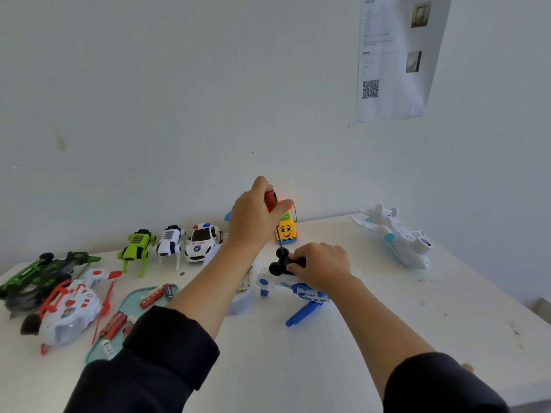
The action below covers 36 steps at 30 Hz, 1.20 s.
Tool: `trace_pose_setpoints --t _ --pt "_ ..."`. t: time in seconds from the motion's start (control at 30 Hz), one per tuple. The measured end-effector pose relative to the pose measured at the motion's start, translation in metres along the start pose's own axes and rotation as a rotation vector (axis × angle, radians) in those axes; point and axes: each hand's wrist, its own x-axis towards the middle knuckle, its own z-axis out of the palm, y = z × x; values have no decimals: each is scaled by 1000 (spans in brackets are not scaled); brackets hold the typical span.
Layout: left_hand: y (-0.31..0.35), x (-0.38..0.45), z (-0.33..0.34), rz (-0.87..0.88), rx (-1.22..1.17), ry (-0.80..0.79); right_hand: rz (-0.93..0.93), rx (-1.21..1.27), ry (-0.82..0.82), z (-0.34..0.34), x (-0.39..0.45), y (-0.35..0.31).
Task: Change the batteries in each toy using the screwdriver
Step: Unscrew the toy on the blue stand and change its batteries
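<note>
Left hand [253, 222] raised above the surface [387, 308], grip closed round the red handle of the screwdriver [270, 200]; thin shaft running down toward the toy under work. Held upright, presumably to drive straight into a screw on the underside. Tip contact not clear, hidden near the black wheels.

Right hand [320, 265] clamped on the blue-and-white helicopter toy [307, 293], fingers curled over its black wheel part [280, 262]. Toy appears flipped belly-up, blue rotor blade [302, 315] sticking out toward the near edge; likely turned over to expose the battery door, pinned down to stop it spinning under the driver.

Teal tray [134, 296] left of the arms, holding loose red batteries [152, 296], kept within reach for the swap. Clear plastic container [243, 299] just behind the left forearm, partly hidden.

Other toys parked out of the work zone: white-and-red helicopter [70, 311] and dark green vehicle [38, 275] on their sides at far left; green robot dog [135, 247], white robot dog [170, 242], police car [202, 241] lined along the wall; yellow bus with a face [286, 231] behind the screwdriver; white airplane [396, 234] well apart at right.

Step judged: unscrewing or tightening the cover; which one, cannot tell.
</note>
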Motion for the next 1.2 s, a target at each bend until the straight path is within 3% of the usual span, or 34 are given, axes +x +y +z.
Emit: trace_pose_setpoints --t 0.1,0.3,0.47,0.67,0.9,1.1,1.2 --pt "0 10 -7 -17 -48 1 1 -4 -9 -1 1 0" --pt "1 17 -14 -64 -226 -268 5 -5 -8 -2 0 -2" --pt "5 13 -3 8 -96 -62 -3 -1 -9 -1 0 -1" --pt "5 13 -5 37 -203 -179 -7 -2 -1 -2 0 -2" --pt "1 5 3 -2 -234 -81 -10 2 8 -1 -1 -1" --pt "-2 8 -11 -161 -549 -437 -12 -1 13 -1 0 -1" --pt "-7 2 -12 -149 -401 -253 -15 -3 28 2 0 -1"
